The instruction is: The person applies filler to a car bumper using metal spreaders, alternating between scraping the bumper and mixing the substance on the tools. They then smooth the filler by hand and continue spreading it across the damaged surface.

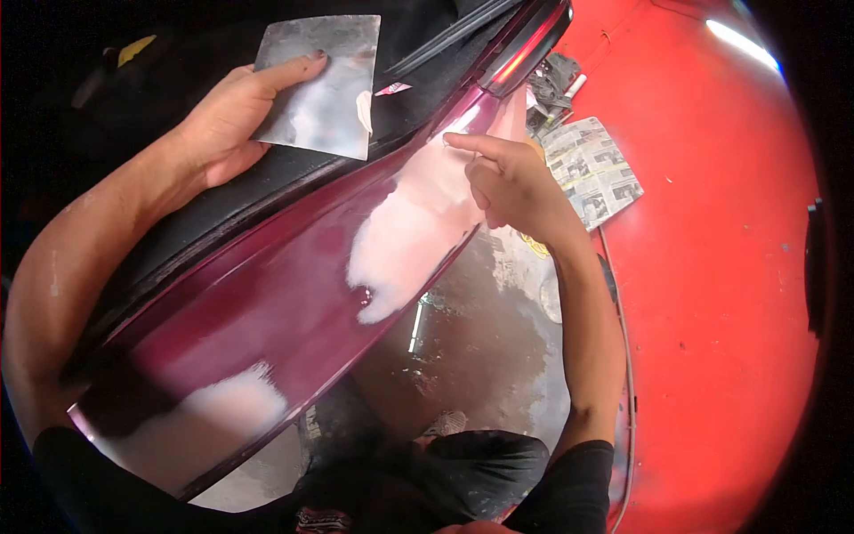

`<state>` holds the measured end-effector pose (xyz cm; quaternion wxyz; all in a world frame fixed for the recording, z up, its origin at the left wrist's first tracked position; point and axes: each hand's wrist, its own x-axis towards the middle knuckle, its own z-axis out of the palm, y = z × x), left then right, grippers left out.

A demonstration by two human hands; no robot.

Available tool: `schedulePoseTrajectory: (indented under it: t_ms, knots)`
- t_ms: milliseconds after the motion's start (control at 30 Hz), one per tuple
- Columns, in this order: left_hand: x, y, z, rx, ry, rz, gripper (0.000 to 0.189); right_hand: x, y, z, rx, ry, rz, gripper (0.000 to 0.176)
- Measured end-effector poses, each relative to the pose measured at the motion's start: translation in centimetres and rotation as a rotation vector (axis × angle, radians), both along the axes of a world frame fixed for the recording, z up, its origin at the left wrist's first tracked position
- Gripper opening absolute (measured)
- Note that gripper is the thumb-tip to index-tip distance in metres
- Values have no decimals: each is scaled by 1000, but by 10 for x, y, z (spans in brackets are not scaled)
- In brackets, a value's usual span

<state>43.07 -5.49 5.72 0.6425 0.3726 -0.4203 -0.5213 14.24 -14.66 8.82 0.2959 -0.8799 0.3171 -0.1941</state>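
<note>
My left hand (233, 125) grips a thin grey metal plate (316, 98) by its left edge, with the thumb lying flat on top. Near the plate's right edge sits a small dab of pale putty (364, 112). With its index finger stretched out and the other fingers curled, my right hand (514, 182) holds nothing that I can see. That fingertip is at the upper end of a pale pink putty patch (405, 236) on a dark red car body panel (258, 298). Lower on the panel is a second pale patch (222, 414).
A red tail light (520, 58) sits at the panel's far end. Newspaper (592, 169) lies on the right beside the red floor (712, 249). A thin hose (628, 392) runs along the floor's edge. Below the panel is stained grey floor (480, 338).
</note>
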Motion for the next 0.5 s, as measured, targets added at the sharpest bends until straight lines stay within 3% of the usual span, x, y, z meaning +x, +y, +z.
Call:
schedulePoseTrajectory:
  t_ms: [233, 500]
  knots:
    - [1, 2, 0, -12, -50, -3, 37, 21, -23, -3, 32, 142, -194, 54]
    - [2, 0, -3, -48, -58, -19, 37, 29, -45, -20, 100, 189, -213, 63]
